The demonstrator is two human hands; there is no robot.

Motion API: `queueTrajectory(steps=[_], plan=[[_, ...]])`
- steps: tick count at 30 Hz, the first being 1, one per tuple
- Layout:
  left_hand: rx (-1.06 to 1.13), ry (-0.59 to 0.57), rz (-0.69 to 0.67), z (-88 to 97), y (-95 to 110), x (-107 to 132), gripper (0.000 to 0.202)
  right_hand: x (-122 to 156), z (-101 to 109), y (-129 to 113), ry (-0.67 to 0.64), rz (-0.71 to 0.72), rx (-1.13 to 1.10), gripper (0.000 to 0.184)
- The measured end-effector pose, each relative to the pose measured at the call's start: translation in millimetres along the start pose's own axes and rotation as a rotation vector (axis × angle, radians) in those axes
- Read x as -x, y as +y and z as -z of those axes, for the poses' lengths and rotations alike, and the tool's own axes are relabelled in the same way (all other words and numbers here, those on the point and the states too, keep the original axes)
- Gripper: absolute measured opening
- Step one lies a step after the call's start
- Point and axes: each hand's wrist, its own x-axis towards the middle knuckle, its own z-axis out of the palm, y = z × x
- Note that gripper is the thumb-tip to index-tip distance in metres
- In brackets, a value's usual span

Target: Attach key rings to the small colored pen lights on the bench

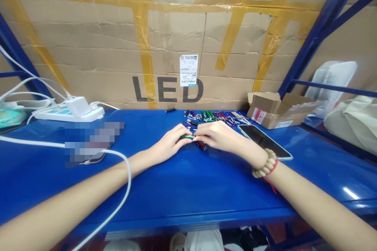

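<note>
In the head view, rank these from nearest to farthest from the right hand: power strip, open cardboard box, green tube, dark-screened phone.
1. Green tube: immediately left of the right hand.
2. Dark-screened phone: lying flat, just to the right.
3. Open cardboard box: behind the phone, right side.
4. Power strip: far left, toward the back.

Glossy blue tabletop [182,192] across the lower frame, white power strip [48,114] at left, blurred-out flat object [94,145] left of centre, black cylinder [171,110] near centre, small coloured cylinders [216,117] clustered rightward, dark-screened phone [266,142] and open cardboard box [275,113] at right.
</note>
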Motion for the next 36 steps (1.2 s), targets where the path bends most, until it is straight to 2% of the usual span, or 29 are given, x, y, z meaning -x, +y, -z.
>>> queueTrajectory(steps=[6,12,15,21,27,32,36], plan=[[0.024,0.014,0.02,1.6,2,0,0.024,0,1,-2,0.004,-0.01,0.078,0.035],[-0.048,-0.004,-0.057,-2.0,-8,-1,0.025,-2,-11,-1,-0.112,0.04,0.275,0.027],[-0.125,-0.002,-0.129,-2.7,-10,3,0.027,-1,-18,-3,-0.127,0.069,0.263,0.027],[-0.115,0.081,-0.157,-1.8,-9,4,0.026,0,-17,-6,-0.025,-0.016,0.124,0.03],[0.018,0.128,0.018,-0.9,-4,-2,0.017,-3,-3,8,0.043,-0.123,-0.018,0.03],[0.15,0.231,0.24,-0.6,-6,-4,0.016,2,6,24,0.13,-0.355,0.11,0.038],[0.196,0.334,0.336,-0.5,-8,-5,0.016,5,7,36,0.163,-0.526,0.217,0.03]])
